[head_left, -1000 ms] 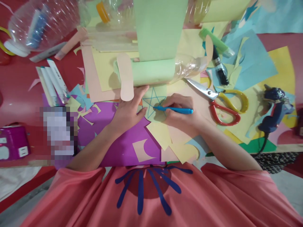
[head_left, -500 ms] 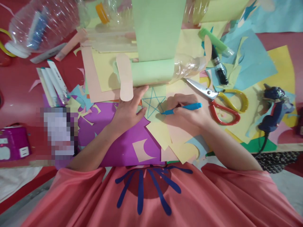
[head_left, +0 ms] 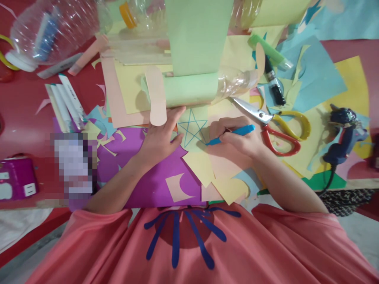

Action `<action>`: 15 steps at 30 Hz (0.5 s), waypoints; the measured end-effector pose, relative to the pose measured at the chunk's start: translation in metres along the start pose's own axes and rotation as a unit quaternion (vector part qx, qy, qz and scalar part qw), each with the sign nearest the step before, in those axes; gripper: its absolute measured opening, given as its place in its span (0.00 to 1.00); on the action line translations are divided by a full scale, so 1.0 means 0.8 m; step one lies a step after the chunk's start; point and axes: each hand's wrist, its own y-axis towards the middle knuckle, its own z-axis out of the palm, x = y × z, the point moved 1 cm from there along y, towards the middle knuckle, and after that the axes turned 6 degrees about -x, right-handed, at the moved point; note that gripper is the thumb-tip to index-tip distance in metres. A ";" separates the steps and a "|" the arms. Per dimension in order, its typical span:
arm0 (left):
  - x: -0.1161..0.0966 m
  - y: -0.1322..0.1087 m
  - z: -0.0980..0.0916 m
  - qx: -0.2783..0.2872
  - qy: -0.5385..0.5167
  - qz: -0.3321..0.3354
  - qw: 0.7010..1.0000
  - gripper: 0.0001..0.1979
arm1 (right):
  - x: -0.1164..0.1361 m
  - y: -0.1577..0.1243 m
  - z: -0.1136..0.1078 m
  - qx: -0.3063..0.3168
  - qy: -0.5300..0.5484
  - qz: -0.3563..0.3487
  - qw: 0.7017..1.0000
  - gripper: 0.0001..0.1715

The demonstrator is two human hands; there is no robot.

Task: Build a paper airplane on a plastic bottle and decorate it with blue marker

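Observation:
My right hand (head_left: 233, 136) is closed round a blue pen (head_left: 233, 133) whose tip rests at the lower right point of a blue star (head_left: 192, 128) drawn on a pale green paper (head_left: 199, 114). My left hand (head_left: 161, 138) lies flat with fingers spread on the left edge of that paper, pressing it down. A clear plastic bottle wrapped in green paper (head_left: 195, 88) lies just beyond the star, with a peach paper strip (head_left: 156, 96) across its left end.
Red-and-yellow scissors (head_left: 275, 122) lie right of my right hand. A blue glue gun (head_left: 343, 134) sits at far right. Markers (head_left: 272, 75) lie at the back right, white markers (head_left: 66, 102) at left. Coloured paper scraps and a purple sheet (head_left: 148, 177) cover the red table (head_left: 23, 106).
The pen tip has moved from the star's middle out to its lower right point, and my right hand has shifted slightly right. My left hand has stayed put.

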 end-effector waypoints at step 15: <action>0.004 0.001 0.005 -0.022 0.006 0.026 0.999 0.30 | -0.018 0.021 -0.003 -0.140 0.025 -0.069 0.987 0.13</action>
